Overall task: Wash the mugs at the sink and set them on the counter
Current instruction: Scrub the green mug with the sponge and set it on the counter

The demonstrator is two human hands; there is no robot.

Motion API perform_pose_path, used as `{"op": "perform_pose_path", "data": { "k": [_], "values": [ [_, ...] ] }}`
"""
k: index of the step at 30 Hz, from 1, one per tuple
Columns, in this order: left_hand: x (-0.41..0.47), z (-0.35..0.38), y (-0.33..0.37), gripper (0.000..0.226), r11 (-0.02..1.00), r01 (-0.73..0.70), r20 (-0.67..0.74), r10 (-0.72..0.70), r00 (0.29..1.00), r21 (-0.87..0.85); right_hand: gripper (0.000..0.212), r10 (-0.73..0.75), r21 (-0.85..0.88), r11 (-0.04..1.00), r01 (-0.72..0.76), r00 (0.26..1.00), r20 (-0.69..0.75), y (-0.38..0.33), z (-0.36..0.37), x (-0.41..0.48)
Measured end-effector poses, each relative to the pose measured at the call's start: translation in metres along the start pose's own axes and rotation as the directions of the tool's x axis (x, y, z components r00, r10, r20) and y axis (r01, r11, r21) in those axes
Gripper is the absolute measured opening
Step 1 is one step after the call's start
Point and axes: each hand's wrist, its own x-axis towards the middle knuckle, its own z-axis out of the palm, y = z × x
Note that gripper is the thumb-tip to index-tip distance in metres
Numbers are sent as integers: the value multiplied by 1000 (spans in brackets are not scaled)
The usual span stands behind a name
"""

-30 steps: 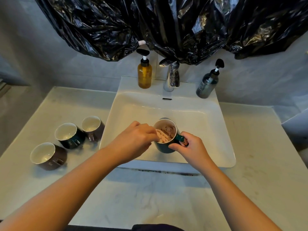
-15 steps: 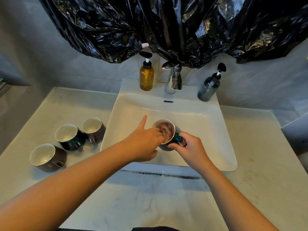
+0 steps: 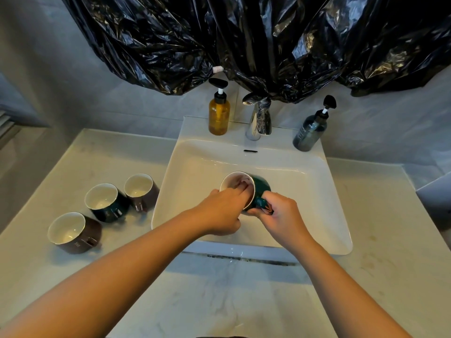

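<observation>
A dark green mug [image 3: 260, 185] with a white inside is held over the white sink [image 3: 317, 191], tilted toward my left. My right hand [image 3: 280, 215] grips its handle from the near side. The fingers of my left hand [image 3: 220, 211] reach inside the mug against its stained wall. Three more mugs stand on the counter [image 3: 85, 154] left of the sink: a brown one [image 3: 75, 234] nearest me, a dark green one [image 3: 107, 203] in the middle, a brown one [image 3: 141, 191] beside the sink edge.
A chrome tap [image 3: 258, 118] stands behind the basin, with an amber pump bottle [image 3: 219, 113] to its left and a dark grey pump bottle [image 3: 311, 132] to its right. Black plastic sheeting [image 3: 244, 40] hangs over the wall above. Marble counter [image 3: 390, 240] extends right.
The mug has tipped further toward my left and sits a little farther back in the sink. My left fingers have pushed deeper inside it; the pointing finger has folded down.
</observation>
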Motion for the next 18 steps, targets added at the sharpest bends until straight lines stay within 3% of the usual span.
{"op": "perform_pose_path", "data": {
  "k": [4,7,10,14,18],
  "values": [
    [5,-14,-1,36,991,59,120,-44,992,-123,49,-60,-11,998,59,998,-36,2,0,-1],
    [6,-20,-8,15,975,54,173,-16,985,-215,32,-67,-24,998,66,998,-11,6,2,-3],
    [7,-21,-11,19,944,58,191,5,982,-326,18,-14,6,1000,14,1000,-1,7,3,-4],
    [3,-21,-15,26,857,89,234,38,971,-507,15,-59,-35,998,60,998,32,9,3,-9],
    [-6,-17,-16,40,657,213,326,53,944,-723,25,-122,-160,979,130,991,57,17,4,-10]
  ]
}}
